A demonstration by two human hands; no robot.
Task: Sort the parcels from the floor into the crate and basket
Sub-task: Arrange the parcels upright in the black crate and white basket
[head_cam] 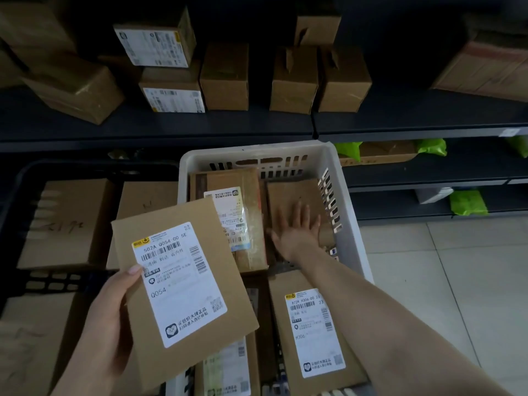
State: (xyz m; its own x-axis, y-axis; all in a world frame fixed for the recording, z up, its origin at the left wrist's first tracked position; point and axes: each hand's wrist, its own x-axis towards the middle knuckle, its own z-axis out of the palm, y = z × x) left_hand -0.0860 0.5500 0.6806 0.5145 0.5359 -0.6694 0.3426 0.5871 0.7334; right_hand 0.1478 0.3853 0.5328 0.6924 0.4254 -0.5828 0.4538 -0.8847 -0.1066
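My left hand (107, 318) grips a flat brown parcel (183, 284) with a white label marked Q054, held up over the gap between the two containers. My right hand (298, 228) lies flat with fingers spread on a plain brown parcel (291, 192) inside the white basket (347, 224). Beside it in the basket lies a taped labelled parcel (234, 195). To the left, a black crate (17, 178) holds brown boxes (68, 221). Another labelled parcel (311, 332), marked H306, lies near me below my right forearm.
A dark shelf (171, 124) behind the containers carries several cardboard boxes (224, 78). Lower shelves at the right hold green bags (468, 202). Pale tiled floor (445, 267) shows at the right. More parcels (225, 367) lie under the held one.
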